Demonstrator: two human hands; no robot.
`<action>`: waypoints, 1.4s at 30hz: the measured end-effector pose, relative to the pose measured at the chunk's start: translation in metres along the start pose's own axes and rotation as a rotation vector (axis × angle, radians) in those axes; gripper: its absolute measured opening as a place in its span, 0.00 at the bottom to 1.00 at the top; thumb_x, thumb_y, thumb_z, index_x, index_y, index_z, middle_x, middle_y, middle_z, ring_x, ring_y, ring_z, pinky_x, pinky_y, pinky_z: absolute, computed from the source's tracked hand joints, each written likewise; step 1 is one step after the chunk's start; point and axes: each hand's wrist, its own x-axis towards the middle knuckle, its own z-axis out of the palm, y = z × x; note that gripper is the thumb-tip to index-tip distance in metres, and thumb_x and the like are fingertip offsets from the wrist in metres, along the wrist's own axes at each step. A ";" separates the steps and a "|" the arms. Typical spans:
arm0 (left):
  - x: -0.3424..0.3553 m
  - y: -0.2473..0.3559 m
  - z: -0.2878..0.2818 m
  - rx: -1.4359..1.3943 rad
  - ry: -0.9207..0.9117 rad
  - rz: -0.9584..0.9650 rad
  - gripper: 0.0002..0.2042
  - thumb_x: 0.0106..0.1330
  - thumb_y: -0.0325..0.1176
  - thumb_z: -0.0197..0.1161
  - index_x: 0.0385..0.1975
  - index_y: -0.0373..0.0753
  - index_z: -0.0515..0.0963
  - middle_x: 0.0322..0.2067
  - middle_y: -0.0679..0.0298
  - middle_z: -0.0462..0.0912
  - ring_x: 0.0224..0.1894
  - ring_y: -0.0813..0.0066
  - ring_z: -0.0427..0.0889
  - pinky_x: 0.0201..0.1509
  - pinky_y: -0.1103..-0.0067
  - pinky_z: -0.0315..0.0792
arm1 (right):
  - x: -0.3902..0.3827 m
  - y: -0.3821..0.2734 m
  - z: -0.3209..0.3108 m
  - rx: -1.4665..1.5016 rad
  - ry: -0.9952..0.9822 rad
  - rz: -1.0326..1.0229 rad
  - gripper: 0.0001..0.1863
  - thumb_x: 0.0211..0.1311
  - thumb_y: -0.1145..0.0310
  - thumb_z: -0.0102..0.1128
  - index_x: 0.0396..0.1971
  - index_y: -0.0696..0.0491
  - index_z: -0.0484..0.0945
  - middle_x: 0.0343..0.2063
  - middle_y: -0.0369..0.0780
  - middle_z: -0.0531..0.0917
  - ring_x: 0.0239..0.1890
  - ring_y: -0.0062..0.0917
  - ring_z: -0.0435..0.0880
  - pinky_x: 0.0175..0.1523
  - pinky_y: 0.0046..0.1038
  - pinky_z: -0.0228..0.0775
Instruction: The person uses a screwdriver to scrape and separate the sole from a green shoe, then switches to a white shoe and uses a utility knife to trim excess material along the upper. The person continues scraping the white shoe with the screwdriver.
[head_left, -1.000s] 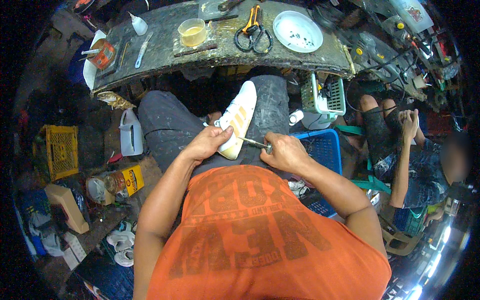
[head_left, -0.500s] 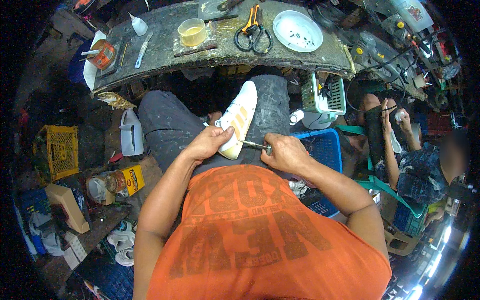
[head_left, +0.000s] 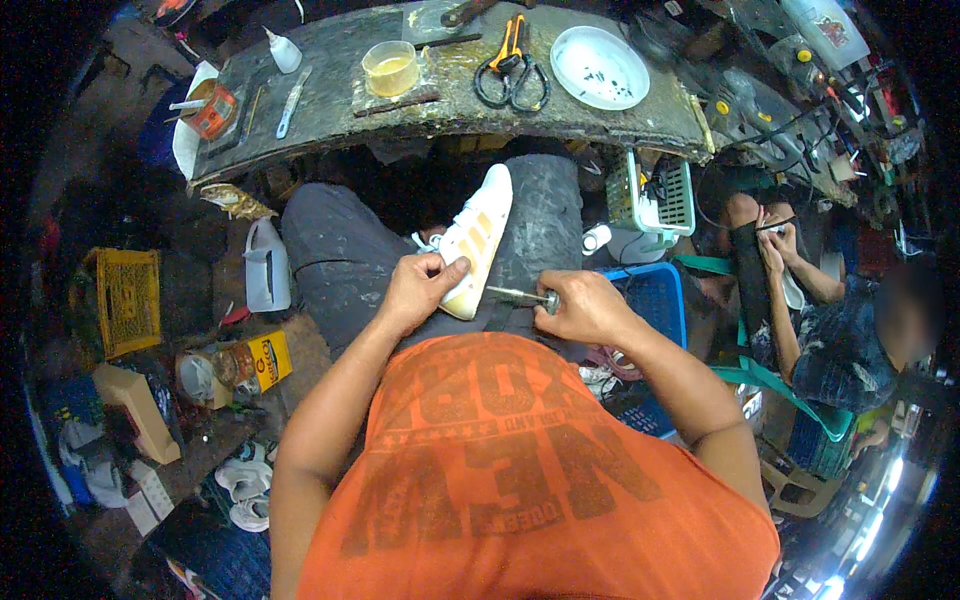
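Observation:
A white sneaker (head_left: 490,210) with tan side stripes lies tilted across my lap, its toe pointing away from me. My left hand (head_left: 415,295) grips it near the heel, thumb pressed on the side. In my right hand (head_left: 585,308) is an awl (head_left: 516,294) with a thin metal shaft, the fingers curled round its handle end. The shaft points left at the sole edge near the heel; whether its tip touches the shoe I cannot tell.
Across my knees' far side stands a workbench (head_left: 330,125) with scissors (head_left: 511,68), a cup of yellowish liquid (head_left: 391,70) and a white bowl (head_left: 600,62). A blue basket (head_left: 660,300) is at my right, a yellow crate (head_left: 128,300) at far left. Another person's hands (head_left: 778,245) work at right.
My right hand has drawn slightly right, and the awl's tip has backed off from the sneaker's side. The other person's hands have come together.

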 end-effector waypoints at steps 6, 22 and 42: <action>-0.009 0.004 0.008 -0.093 0.079 0.049 0.17 0.74 0.42 0.66 0.34 0.31 0.86 0.27 0.67 0.86 0.32 0.85 0.79 0.37 0.78 0.74 | -0.012 -0.007 0.010 0.107 0.054 0.097 0.18 0.56 0.57 0.66 0.39 0.56 0.83 0.33 0.54 0.86 0.39 0.52 0.87 0.46 0.49 0.79; -0.015 0.028 -0.010 -0.257 -0.099 -0.308 0.18 0.75 0.44 0.66 0.40 0.30 0.85 0.37 0.63 0.89 0.36 0.80 0.86 0.42 0.80 0.79 | 0.001 -0.007 0.015 0.162 0.126 0.091 0.19 0.58 0.56 0.70 0.37 0.58 0.81 0.27 0.52 0.85 0.35 0.51 0.86 0.42 0.46 0.77; -0.012 0.021 -0.017 -0.259 -0.278 -0.288 0.23 0.81 0.51 0.54 0.44 0.33 0.84 0.37 0.66 0.88 0.36 0.80 0.85 0.45 0.79 0.79 | 0.009 -0.017 0.000 -0.030 0.017 0.010 0.18 0.57 0.58 0.64 0.39 0.58 0.82 0.32 0.56 0.87 0.38 0.54 0.87 0.46 0.52 0.79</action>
